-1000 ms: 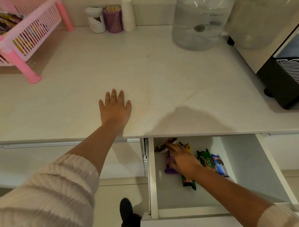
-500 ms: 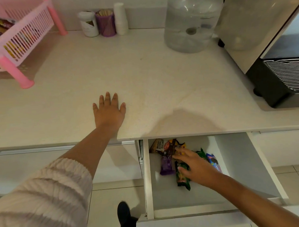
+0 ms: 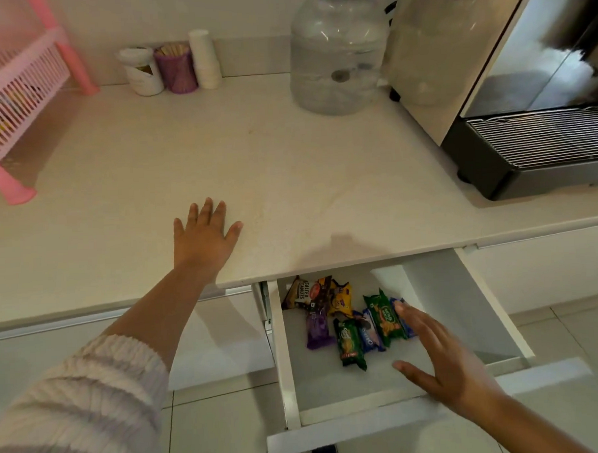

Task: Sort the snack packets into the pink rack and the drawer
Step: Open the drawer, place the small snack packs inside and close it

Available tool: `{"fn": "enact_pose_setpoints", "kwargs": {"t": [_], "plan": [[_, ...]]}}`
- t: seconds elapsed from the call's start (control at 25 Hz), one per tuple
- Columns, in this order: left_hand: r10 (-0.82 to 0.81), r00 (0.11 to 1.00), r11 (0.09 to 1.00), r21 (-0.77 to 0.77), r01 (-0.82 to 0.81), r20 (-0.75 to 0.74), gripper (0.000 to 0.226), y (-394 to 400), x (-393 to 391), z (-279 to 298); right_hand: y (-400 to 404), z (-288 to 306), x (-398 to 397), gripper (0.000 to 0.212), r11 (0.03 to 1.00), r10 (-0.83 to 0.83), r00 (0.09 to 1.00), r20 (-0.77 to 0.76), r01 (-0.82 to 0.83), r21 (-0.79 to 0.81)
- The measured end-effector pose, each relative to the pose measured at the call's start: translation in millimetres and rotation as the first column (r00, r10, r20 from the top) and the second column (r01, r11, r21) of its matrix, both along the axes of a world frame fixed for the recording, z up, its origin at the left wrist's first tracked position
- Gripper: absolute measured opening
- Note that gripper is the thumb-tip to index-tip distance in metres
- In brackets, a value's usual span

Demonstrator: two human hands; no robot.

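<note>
The white drawer (image 3: 286,364) under the counter stands pulled out. Several snack packets lie at its back: a brown peanuts packet (image 3: 298,292), a yellow one (image 3: 341,298), a purple one (image 3: 318,330), green ones (image 3: 350,344) and blue ones. My right hand (image 3: 440,360) hovers open over the drawer's front right, fingers spread, holding nothing, its fingertips by the right-most packets. My left hand (image 3: 205,235) lies flat and open on the countertop. The pink rack (image 3: 17,91) stands at the far left with packets inside.
A large water jug (image 3: 338,50) and a coffee machine (image 3: 524,89) stand at the back right of the counter (image 3: 287,158). Three small containers (image 3: 170,67) line the wall. Tiled floor lies below the drawer.
My right hand has drawn back from the packets toward the drawer's front and opened, leaving them lying in the drawer. My left hand has stayed flat on the counter.
</note>
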State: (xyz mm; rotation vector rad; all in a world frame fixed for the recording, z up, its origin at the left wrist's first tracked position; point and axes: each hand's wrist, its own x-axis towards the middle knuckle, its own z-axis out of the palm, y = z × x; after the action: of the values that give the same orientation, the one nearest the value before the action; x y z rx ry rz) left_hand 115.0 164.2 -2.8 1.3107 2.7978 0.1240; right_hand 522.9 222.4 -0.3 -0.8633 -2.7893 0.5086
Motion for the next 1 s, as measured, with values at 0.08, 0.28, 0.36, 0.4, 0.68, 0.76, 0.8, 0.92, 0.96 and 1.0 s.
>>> {"fn": "enact_pose_setpoints", "kwargs": {"t": [0.08, 0.28, 0.36, 0.4, 0.68, 0.76, 0.8, 0.92, 0.96, 1.0], "plan": [[-0.046, 0.999, 0.998, -0.042, 0.047, 0.023, 0.07, -5, 10, 0, -9, 4, -13, 0.083, 0.966, 0.194, 0.981, 0.014, -0.193, 0.174], [-0.136, 0.989, 0.988, -0.065, 0.139, 0.05, 0.079, -18, 59, -2, -14, 3, -14, 0.095, 0.886, 0.396, 0.916, 0.07, -0.401, 0.233], [-0.164, 0.985, 0.983, -0.074, 0.168, 0.062, 0.079, -18, 72, -1, -16, 4, -15, 0.094, 0.879, 0.385, 0.913, 0.137, -0.407, 0.249], [-0.175, 0.982, 0.979, -0.094, 0.181, 0.072, 0.079, -19, 76, 0, -17, 4, -15, 0.093, 0.884, 0.373, 0.916, 0.149, -0.4, 0.244], [-0.249, 0.911, 0.962, -0.021, 0.271, 0.328, 0.09, -47, 157, 3, -15, -5, -14, 0.084, 0.935, 0.329, 0.944, 0.042, -0.331, 0.128], [-0.233, 0.892, 0.971, 0.039, 0.237, 0.387, 0.084, -53, 196, -5, -11, -4, -16, 0.081, 0.939, 0.315, 0.949, 0.014, -0.314, 0.14], [-0.217, 0.89, 0.975, 0.045, 0.217, 0.401, 0.082, -54, 212, -9, -9, -3, -17, 0.08, 0.943, 0.306, 0.952, 0.001, -0.303, 0.137], [-0.126, 0.906, 0.991, 0.008, 0.134, 0.404, 0.081, -64, 251, -17, -4, -1, -16, 0.079, 0.938, 0.332, 0.943, -0.013, -0.329, 0.112], [-0.111, 0.929, 0.992, -0.021, 0.126, 0.354, 0.083, -70, 260, -18, -2, -2, -13, 0.079, 0.925, 0.362, 0.932, 0.009, -0.361, 0.119], [-0.128, 0.95, 0.988, -0.044, 0.147, 0.286, 0.086, -76, 268, -18, 2, -3, -9, 0.079, 0.911, 0.391, 0.919, 0.042, -0.394, 0.12]]}}
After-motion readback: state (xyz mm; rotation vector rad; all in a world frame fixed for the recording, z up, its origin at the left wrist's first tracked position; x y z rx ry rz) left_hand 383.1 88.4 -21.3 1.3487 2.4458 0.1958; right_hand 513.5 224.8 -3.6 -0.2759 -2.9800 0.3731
